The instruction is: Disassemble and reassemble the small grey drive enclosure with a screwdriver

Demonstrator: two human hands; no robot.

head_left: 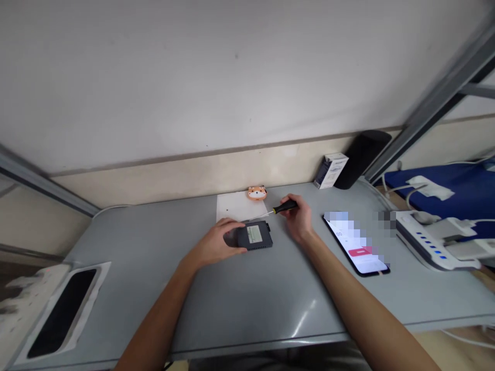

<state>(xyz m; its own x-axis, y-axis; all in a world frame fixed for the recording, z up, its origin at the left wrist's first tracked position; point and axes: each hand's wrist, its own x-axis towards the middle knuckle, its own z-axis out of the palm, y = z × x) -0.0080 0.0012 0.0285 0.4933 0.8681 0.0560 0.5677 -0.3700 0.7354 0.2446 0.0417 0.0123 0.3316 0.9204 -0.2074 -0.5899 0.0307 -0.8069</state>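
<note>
A dark, flat rectangular device (242,237) with a pale label lies on the grey table (247,314). My left hand (218,241) grips its left end, thumb at the near edge and fingers at the far edge. My right hand (299,216) is closed around the black handle of a screwdriver (285,207), to the right of the device. The thin shaft points left, towards the device's far edge; whether its tip touches is too small to tell. Behind the device is a white sheet of paper (232,205).
An orange animal-faced item (257,193) sits by the paper. A small box (330,170) and black cylinder (361,159) stand at the back right. A lit phone (358,245) and power strip (429,242) lie right, a dark phone (64,312) left.
</note>
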